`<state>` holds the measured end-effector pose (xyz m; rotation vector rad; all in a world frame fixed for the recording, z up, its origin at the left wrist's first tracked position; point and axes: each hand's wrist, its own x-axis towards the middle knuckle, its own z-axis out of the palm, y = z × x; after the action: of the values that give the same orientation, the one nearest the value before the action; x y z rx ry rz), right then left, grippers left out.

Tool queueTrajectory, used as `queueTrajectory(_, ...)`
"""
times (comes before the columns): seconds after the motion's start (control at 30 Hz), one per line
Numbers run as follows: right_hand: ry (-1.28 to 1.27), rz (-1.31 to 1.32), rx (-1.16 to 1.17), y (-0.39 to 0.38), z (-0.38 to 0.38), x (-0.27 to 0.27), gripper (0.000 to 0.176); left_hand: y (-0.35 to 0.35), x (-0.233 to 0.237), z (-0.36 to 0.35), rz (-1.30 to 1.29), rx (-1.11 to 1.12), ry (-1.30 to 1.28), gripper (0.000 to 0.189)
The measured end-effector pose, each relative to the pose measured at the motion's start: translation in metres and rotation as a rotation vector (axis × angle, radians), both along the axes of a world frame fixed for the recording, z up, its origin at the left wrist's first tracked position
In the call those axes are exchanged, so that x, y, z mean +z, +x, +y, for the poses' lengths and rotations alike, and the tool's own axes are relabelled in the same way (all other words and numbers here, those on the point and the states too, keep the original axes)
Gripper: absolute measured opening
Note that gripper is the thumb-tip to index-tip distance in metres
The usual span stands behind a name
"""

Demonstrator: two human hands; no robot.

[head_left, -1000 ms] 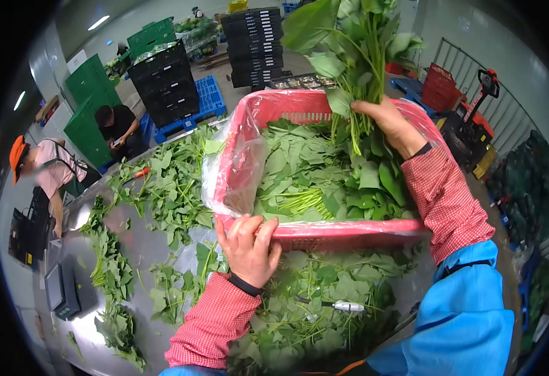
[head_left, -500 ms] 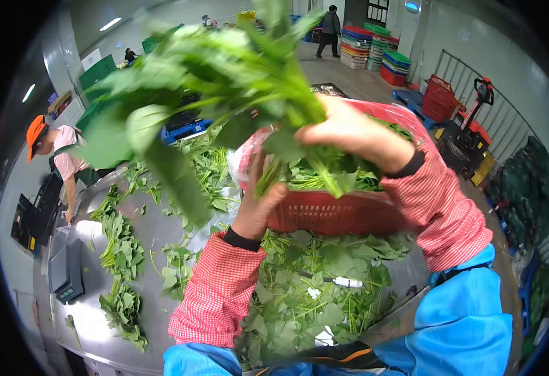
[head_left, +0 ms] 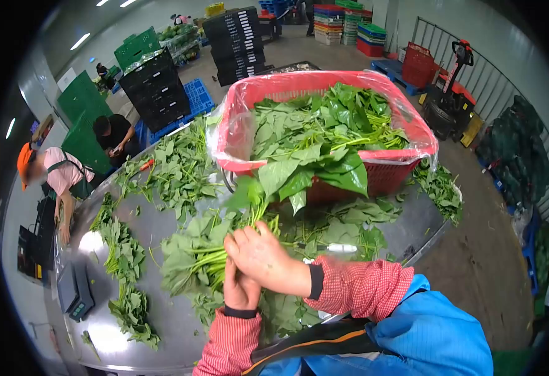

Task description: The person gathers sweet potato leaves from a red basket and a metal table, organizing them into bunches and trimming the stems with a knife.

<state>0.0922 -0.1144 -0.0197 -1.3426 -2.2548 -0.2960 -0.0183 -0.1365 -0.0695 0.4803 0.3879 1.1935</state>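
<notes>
My right hand [head_left: 265,258] is closed round the stems of a bunch of leafy greens [head_left: 280,182], whose leaves reach up to the front rim of the red basket. Just below and left, my left hand [head_left: 240,289] touches the right hand, its fingers partly hidden behind it and around stems. Loose greens [head_left: 190,254] lie left of both hands. The red basket [head_left: 381,175], lined with clear plastic, holds many greens. A white-handled tool [head_left: 342,248] lies among leaves to the right.
The metal table [head_left: 168,326] bears a row of greens [head_left: 124,250] and a scale [head_left: 77,291] at left. A co-worker in an orange cap [head_left: 67,172] stands at the far left edge; another person in black [head_left: 114,138] is behind. A pallet jack [head_left: 453,94] stands right.
Both hands have come down from above the basket to the table in front of it, with greens still held. The view has shifted, showing more of the basket and the person in black.
</notes>
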Motion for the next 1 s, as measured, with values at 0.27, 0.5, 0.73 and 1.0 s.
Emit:
queueTrajectory(0.27,0.28,0.156,0.129,0.057,-0.002,0.048,0.025,-0.076,-0.089,-0.033,-0.002,-0.07,-0.441,0.035)
queueTrajectory(0.5,-0.404,-0.547,-0.71,0.264,0.073,0.094,0.021,-0.086,-0.118,-0.056,0.079,-0.139,-0.576,0.04)
queueTrajectory(0.73,-0.334,0.347,-0.579,0.323,0.071,0.144,0.044,-0.09,-0.123,-0.067,0.106,-0.163,-0.615,0.037)
queueTrajectory(1.0,-0.546,1.195,0.0,0.29,0.154,0.117,0.018,-0.081,-0.115,-0.068,0.155,-0.113,-0.689,0.041)
